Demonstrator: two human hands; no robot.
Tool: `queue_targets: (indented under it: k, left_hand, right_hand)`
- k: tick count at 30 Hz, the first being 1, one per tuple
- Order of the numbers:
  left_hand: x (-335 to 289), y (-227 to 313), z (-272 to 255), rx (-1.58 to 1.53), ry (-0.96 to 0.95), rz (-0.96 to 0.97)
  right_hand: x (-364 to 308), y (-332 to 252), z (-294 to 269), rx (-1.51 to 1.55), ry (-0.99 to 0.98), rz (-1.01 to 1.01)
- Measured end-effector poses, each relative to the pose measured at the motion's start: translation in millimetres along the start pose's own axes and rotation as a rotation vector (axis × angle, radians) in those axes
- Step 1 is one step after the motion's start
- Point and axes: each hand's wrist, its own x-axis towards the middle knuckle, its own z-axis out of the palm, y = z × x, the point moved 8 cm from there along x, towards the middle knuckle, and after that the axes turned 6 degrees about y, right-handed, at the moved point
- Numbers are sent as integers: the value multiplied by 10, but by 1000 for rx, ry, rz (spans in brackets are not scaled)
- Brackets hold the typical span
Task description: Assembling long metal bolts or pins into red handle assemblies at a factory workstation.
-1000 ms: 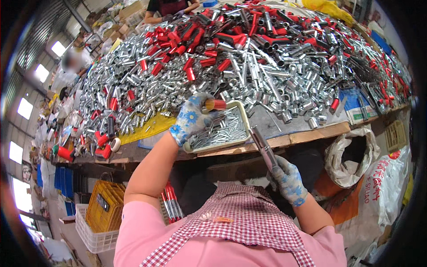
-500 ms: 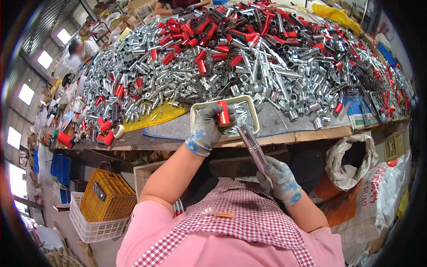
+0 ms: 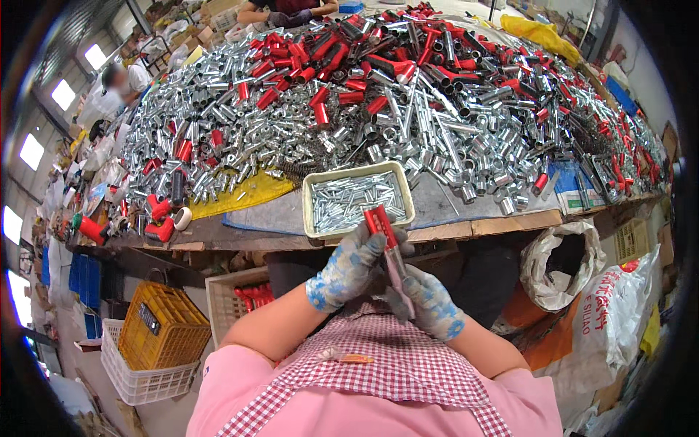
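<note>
My gloved left hand (image 3: pixel 348 271) is closed round a short red tubular part (image 3: pixel 378 220) just in front of the table edge. The red part lies in line with the upper end of a silver metal tube (image 3: pixel 396 266), touching or fitted over it; my fingers hide the exact joint. My gloved right hand (image 3: pixel 431 300) grips the lower portion of that tube, close to my apron. Just beyond both hands stands a cream plastic tray (image 3: pixel 309 211) holding many small silver pins (image 3: pixel 353 198).
A large heap of silver tubes (image 3: pixel 466 127) and red parts (image 3: pixel 331 54) covers the table. Yellow cloth (image 3: pixel 237 195) lies left of the tray. Below are a yellow crate (image 3: pixel 164 320), a white crate (image 3: pixel 149 375) and an open sack (image 3: pixel 557 266). Another person's gloved hands (image 3: pixel 290 18) are across the table.
My left hand has come down from over the tray toward me with the red part. The red part now meets the tube's end, and my right hand has shifted slightly left.
</note>
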Motion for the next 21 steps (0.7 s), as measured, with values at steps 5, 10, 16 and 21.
queue_targets:
  k: [5, 10, 16, 21]
  left_hand:
    - [-162, 99, -185, 79, 5, 33]
    - [-489, 83, -536, -237, 33, 0]
    - [-767, -203, -938, -571, 72, -68]
    - [-704, -126, -816, -492, 85, -129]
  right_hand:
    - [295, 197, 94, -226, -49, 28]
    - [555, -286, 677, -1375, -492, -21]
    - [1780, -1027, 1099, -1675, -155, -344]
    - [2715, -689, 1455, -2010, -217, -382]
